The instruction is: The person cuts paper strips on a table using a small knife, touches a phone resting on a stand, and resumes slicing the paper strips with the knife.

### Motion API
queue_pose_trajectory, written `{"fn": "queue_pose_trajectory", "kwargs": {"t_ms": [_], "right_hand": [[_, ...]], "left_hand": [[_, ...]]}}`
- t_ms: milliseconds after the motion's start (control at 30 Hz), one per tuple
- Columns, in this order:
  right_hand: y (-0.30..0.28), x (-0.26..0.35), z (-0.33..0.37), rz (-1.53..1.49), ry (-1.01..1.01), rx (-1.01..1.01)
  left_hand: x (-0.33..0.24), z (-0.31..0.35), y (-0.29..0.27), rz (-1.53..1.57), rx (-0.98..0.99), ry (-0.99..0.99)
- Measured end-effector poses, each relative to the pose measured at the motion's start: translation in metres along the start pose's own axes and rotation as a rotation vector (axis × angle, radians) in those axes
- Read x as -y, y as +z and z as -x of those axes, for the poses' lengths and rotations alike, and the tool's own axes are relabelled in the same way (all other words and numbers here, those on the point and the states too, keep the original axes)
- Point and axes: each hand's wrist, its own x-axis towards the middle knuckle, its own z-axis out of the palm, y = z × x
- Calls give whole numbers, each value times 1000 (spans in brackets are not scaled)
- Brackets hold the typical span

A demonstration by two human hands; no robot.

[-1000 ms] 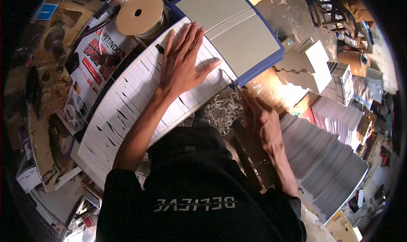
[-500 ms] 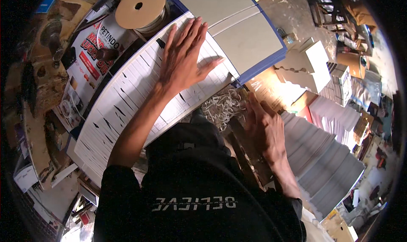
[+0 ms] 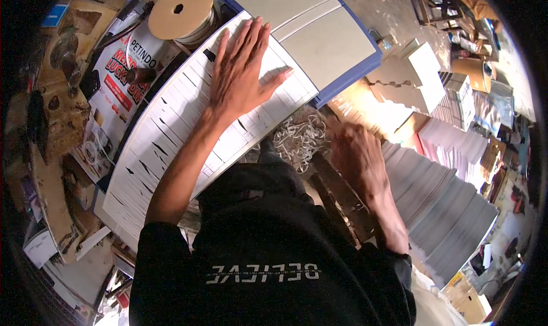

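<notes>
In a cluttered room, printed sheets [image 3: 171,126] lie aslant, what carries them hidden. A spool [image 3: 200,12] stands beside their left edge, blue-rimmed covers [image 3: 337,41] lie at their far end, white scraps [image 3: 299,140] below their right corner, grey stacks [image 3: 439,206] farther right. The left hand [image 3: 240,78] lies flat near the sheets' far end, its grip spread apart. The right hand [image 3: 362,160] is blurred, its grip curled, and I cannot tell whether it holds anything. A second ago it was at the sheets' right corner; now it has drawn back beside the grey stacks, while the left hand stays put
</notes>
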Motion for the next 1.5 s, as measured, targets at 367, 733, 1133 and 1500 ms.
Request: {"fn": "queue_pose_trajectory", "kwargs": {"t_ms": [367,733,1133,1500], "right_hand": [[26,6,5,-630,-67,-320],[34,13,-13,-245,-175,-275],[24,21,-12,-283,-142,-290],[23,18,-15,-283,-141,-264]], "left_hand": [[-4,22,-24,22,65,54],[-5,21,-24,31,64,34],[-7,21,-23,49,41,16],[-7,21,-24,47,36,19]]}}
